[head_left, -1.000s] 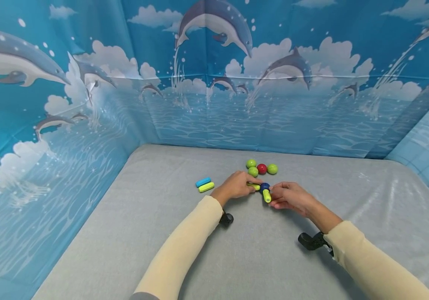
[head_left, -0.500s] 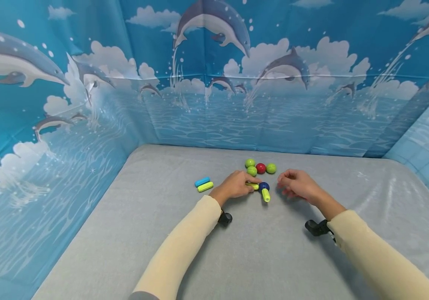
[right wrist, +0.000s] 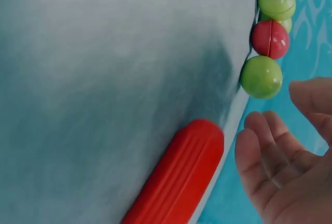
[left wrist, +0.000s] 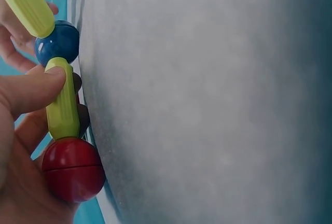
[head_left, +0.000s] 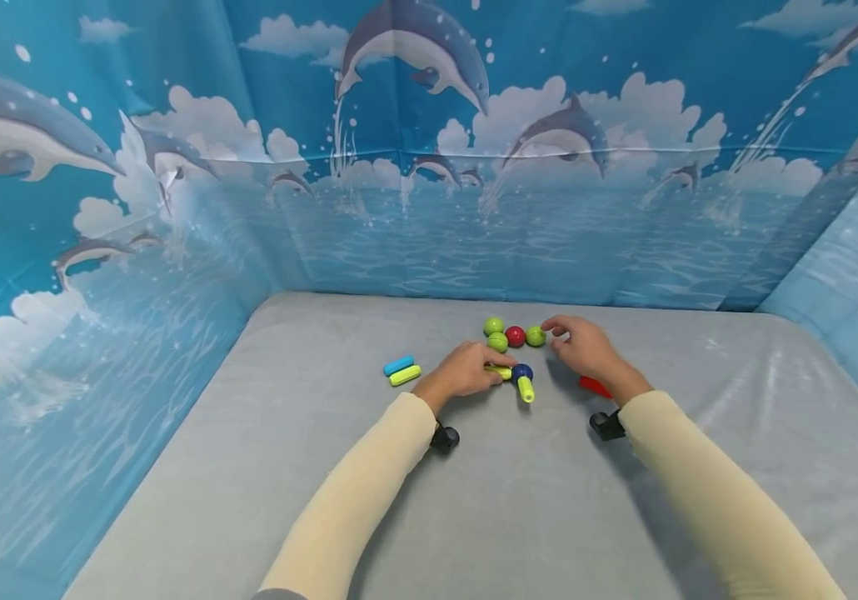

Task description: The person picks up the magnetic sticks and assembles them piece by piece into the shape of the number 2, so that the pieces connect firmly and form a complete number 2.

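Note:
My left hand (head_left: 466, 369) grips a yellow-green ribbed rod (left wrist: 63, 102), thumb on top and fingers behind it. A dark blue ball (head_left: 522, 372) joins that rod's far end, and a red ball (left wrist: 73, 169) sits at its other end by the palm. From the blue ball a second yellow-green rod (head_left: 526, 390) sticks out toward me. My right hand (head_left: 582, 346) holds nothing; its fingers are relaxed and parted beside a green ball (right wrist: 262, 77), with a gap between them in the right wrist view.
Beside that green ball, a loose red ball (head_left: 515, 336) and two more green balls (head_left: 493, 326) cluster on the grey surface (head_left: 474, 517). A red rod (right wrist: 179, 177) lies under the right wrist. Left of the left hand are a blue rod (head_left: 399, 365) and a yellow-green rod (head_left: 405, 375).
My right hand has left the blue ball and rods and moved away from me to the green ball. The red rod has come into sight. My left hand keeps its hold.

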A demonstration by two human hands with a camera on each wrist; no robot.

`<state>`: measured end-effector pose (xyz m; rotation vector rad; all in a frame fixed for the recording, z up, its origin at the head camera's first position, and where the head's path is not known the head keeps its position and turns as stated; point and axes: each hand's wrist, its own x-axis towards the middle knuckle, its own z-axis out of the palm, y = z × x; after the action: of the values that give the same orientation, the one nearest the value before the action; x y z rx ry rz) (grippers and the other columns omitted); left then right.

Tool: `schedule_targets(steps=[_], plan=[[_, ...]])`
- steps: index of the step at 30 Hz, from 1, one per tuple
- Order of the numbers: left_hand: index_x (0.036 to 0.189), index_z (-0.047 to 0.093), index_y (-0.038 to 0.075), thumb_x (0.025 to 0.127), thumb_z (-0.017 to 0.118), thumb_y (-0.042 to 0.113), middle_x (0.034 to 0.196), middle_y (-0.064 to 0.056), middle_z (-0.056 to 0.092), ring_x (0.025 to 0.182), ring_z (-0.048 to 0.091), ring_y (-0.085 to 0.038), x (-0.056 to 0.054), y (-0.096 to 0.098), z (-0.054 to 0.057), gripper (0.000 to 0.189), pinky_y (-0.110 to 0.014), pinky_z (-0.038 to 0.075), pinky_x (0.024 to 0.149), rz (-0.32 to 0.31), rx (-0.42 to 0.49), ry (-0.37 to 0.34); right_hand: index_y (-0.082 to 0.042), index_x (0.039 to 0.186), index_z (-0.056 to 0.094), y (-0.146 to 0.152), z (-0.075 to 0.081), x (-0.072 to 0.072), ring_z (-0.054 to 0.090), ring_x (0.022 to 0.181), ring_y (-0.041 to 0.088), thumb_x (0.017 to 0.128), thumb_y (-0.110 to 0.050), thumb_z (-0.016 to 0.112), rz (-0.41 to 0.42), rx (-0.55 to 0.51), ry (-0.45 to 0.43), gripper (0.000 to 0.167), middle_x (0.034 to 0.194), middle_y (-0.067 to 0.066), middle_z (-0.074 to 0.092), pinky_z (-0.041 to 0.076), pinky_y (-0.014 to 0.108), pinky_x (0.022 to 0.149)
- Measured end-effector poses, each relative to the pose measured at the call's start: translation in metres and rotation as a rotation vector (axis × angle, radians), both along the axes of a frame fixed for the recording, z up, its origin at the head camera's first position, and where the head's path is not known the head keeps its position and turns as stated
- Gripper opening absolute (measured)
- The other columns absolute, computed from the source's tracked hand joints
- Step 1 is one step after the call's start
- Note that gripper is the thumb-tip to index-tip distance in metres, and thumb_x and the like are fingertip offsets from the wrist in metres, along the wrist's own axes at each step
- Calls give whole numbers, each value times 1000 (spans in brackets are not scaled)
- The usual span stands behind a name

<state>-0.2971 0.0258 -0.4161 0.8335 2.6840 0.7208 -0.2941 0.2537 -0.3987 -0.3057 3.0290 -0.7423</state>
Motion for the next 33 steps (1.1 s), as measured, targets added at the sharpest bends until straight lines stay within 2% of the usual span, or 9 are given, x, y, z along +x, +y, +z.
schedule_targets(steps=[3,5,8,11,15,19,28,33], plan=[[134,64,31,97,64,19,130,2,67,82,51,-11,-1,-11,0,39,-22,39,72,-9,1,0,-4,136,55,-16,-3,-12,53,121,47,98,-7,49,19,5,-17,38,136,30,53,46,62,99],[134,64,31,97,64,19,125,1,69,79,49,-10,-2,-9,1,39,-22,38,70,-15,7,2,-4,138,55,-18,-1,-15,50,126,48,97,-5,48,30,17,-20,41,138,30,52,43,63,101],[133,64,31,96,64,18,120,2,69,74,46,-10,-2,-11,2,39,-22,37,68,11,-6,11,-5,139,56,-23,-1,-20,45,131,48,95,-4,49,66,18,-35,44,141,28,52,40,64,105],[133,64,32,96,64,18,116,1,70,69,42,-11,-2,-12,2,39,-22,36,66,15,-16,11,-5,137,57,-27,-4,-23,46,132,47,95,-5,53,69,15,-63,42,140,27,54,40,62,107],[133,64,31,96,65,19,116,-1,70,67,41,-11,-2,-9,0,39,-21,35,63,-6,0,3,-4,125,61,-23,-9,-24,50,126,45,94,-5,59,35,0,-65,31,134,27,57,43,60,104],[133,65,31,96,65,18,120,0,69,69,43,-11,-1,-6,-1,39,-21,35,63,1,14,-8,-5,117,63,-17,-11,-23,53,123,44,94,-4,59,21,-16,-54,23,129,26,60,44,59,101],[132,65,31,96,65,18,117,-1,71,69,42,-11,-1,-8,0,39,-22,34,63,10,10,-6,-6,116,69,-17,-11,-22,52,124,43,94,-3,58,28,-22,-63,25,132,24,60,43,60,104],[132,64,33,96,65,20,133,1,66,83,52,-11,1,-5,-1,39,-24,40,72,17,-1,-10,-6,117,71,-11,-10,-15,55,116,42,94,-3,58,87,27,-21,26,128,24,62,46,59,99]])
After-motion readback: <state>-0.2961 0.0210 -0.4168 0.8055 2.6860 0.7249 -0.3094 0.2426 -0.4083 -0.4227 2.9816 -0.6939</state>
